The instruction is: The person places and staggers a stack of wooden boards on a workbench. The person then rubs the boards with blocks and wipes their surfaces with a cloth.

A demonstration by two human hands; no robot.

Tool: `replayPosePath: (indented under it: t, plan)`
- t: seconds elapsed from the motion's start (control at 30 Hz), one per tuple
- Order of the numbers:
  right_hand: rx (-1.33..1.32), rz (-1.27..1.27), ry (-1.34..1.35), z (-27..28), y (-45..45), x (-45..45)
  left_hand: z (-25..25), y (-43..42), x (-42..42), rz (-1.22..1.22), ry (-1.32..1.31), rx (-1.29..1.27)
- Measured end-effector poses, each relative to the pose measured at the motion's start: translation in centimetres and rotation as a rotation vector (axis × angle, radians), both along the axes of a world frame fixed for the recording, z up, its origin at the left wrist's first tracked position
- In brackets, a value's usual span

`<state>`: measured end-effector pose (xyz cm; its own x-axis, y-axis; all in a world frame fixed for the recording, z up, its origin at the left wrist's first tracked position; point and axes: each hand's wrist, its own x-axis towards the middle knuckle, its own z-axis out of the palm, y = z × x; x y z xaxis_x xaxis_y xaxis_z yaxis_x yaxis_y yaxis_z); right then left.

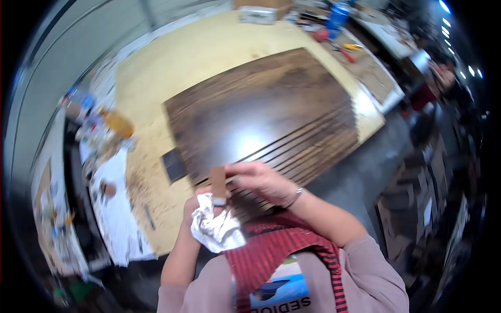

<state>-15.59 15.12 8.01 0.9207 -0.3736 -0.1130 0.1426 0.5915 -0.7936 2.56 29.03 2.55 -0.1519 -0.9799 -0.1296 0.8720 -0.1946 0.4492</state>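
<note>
My left hand (193, 204) is closed around a crumpled white cloth (218, 228), just in front of my apron. Pinched by the fingers of my right hand (265, 183) is a small brown rectangular piece (217, 181) with a pale lower end; its exact kind is unclear. It stands upright against the cloth, close to my left fingers. Beyond both hands lies a dark brown wooden panel (261, 99), with several parallel grooves along its near right side. A small dark flat block (174, 165) rests by the panel's left corner.
The panel lies on a pale yellow worktable (156, 68). Bottles, including an amber one (118, 123), and clutter stand at the left. A blue bottle (338, 20) and a red-handled tool (348, 56) are at the back right. Another person (441, 78) is at far right.
</note>
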Motion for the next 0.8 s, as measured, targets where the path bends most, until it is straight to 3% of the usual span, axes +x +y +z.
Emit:
replayPosePath:
  t: [0.1, 0.13, 0.17, 0.23, 0.3, 0.43, 0.5, 0.6, 0.63, 0.73, 0.8]
  plan:
    - [0.119, -0.081, -0.149, -0.1, -0.4, -2.8, -0.2, -3.6, -3.8, -0.154, 0.223, -0.059]
    - [0.138, -0.134, -0.145, -0.3, -0.7, -4.0, 0.8, -4.3, -5.5, -0.063, 0.212, 0.104]
    - [0.16, -0.179, -0.145, -0.4, -1.0, -5.2, 1.2, -5.4, -6.5, -0.099, 0.12, 0.049]
    - [0.206, -0.35, -0.164, -1.2, -2.1, -7.4, 2.0, -7.4, -6.6, -0.273, -0.167, -0.062]
    - [0.235, -0.577, -0.112, -2.0, -4.0, -10.7, 5.9, -10.1, -6.2, -0.329, -0.728, 0.033]
    - [0.055, -1.06, 0.233, -4.9, -9.2, -16.7, 9.0, -17.7, -5.3, 0.013, -1.39, -0.075]
    - [-0.08, -1.251, 0.486, -6.7, -12.1, -19.2, 5.9, -22.4, -3.7, 0.184, -1.737, -0.14]
    - [-0.343, -1.468, 0.591, -11.3, -17.5, -22.7, 1.5, -25.6, -4.8, 0.394, -2.312, -0.317]
    - [-0.443, -1.505, 0.639, -11.7, -19.0, -23.5, 0.4, -25.7, -4.9, 0.533, -2.351, -0.369]
    - [-0.737, -1.571, 0.971, -11.4, -21.6, -24.7, -0.7, -26.1, -4.7, 0.565, -2.389, -0.463]
    - [-0.813, -1.586, 0.957, -12.2, -23.3, -25.1, -0.2, -26.0, -5.0, 0.593, -2.336, -0.496]
